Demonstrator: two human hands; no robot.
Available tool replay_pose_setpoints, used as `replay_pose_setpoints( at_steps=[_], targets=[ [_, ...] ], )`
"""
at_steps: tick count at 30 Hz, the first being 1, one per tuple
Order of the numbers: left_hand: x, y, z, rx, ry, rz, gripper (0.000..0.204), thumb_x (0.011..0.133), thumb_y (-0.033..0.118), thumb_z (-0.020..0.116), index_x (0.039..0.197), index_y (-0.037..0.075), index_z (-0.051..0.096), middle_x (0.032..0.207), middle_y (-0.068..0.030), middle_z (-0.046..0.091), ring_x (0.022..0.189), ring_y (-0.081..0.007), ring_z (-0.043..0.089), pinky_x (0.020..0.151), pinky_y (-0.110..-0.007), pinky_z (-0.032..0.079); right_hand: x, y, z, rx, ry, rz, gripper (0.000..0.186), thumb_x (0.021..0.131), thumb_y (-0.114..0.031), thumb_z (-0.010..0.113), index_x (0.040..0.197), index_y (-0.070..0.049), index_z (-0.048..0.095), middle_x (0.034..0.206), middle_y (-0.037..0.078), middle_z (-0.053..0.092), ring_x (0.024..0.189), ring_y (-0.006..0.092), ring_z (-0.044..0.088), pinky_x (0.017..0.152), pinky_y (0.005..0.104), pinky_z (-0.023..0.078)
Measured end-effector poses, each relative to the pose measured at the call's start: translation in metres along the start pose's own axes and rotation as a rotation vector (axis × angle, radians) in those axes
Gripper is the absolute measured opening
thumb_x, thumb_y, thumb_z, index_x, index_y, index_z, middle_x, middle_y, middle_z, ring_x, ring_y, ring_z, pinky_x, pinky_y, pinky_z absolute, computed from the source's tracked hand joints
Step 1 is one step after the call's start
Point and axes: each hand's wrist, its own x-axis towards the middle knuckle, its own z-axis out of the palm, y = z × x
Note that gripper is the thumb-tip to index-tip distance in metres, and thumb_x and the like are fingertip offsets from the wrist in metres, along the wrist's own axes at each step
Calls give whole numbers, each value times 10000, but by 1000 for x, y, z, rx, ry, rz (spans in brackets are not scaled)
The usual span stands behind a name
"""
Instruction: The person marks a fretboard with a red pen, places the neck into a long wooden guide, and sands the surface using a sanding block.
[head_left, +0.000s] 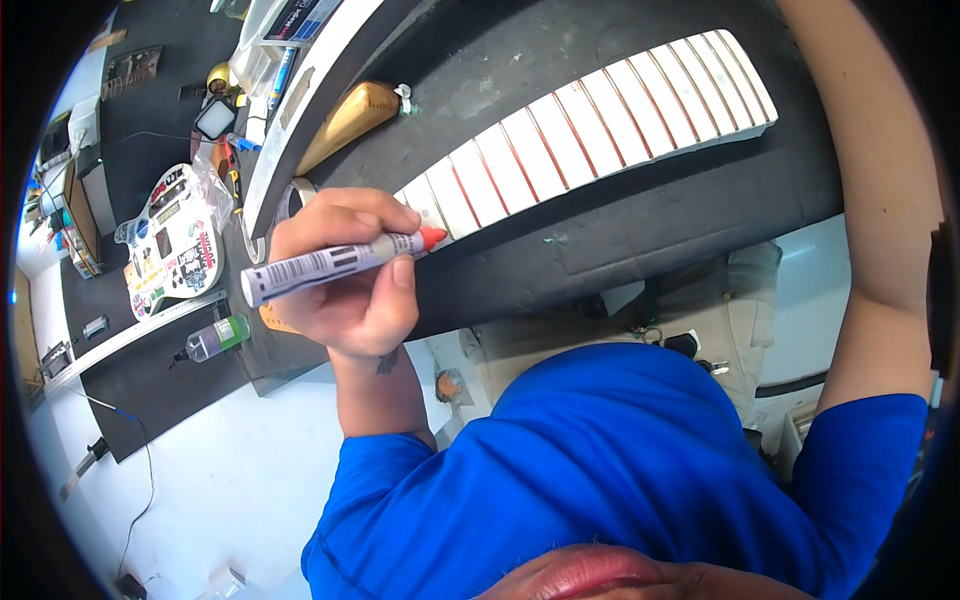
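Observation:
My left hand (350,270) is closed around a thick white marker (330,268) with an orange-red tip. The tip lies against the left end of a long white-covered guitar neck (590,125), at or very near one of its frets. Metal frets cross the neck, with white strips between them; several toward the left and middle show red along their length, while those at the far right look bare metal. The neck rests on a black work surface (620,235). My right forearm (890,150) runs up along the right side, and its hand is out of the picture.
A yellowish wooden piece (352,122) lies beyond my left hand, beside a long pale curved bar (300,105). To the left are a sticker-covered guitar body (180,245), a clear bottle with a green label (215,340) and red-handled tool (233,180). Clear plastic containers (258,60) stand behind.

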Motion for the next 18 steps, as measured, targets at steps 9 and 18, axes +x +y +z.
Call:
replay_pose_setpoints(
  at_steps=[9, 18],
  targets=[
    [0, 1, 2, 45, -51, 21, 359, 803, -66, 710, 1117, -56, 537, 929, -239, 680, 805, -256, 705, 718, -324, 605, -1, 4, 4, -22, 25, -31, 412, 1021, -351, 675, 1004, 54, 750, 835, 181, 730, 754, 253, 687, 710, 383, 532],
    [18, 2, 3, 126, 309, -245, 308, 906, -124, 635, 1198, -46, 575, 1076, -234, 692, 887, -178, 688, 762, -265, 570, -1, -10, -1, 26, -23, 69, 408, 1022, -348, 680, 974, 53, 738, 816, 169, 716, 739, 244, 680, 691, 382, 526]
  ],
)
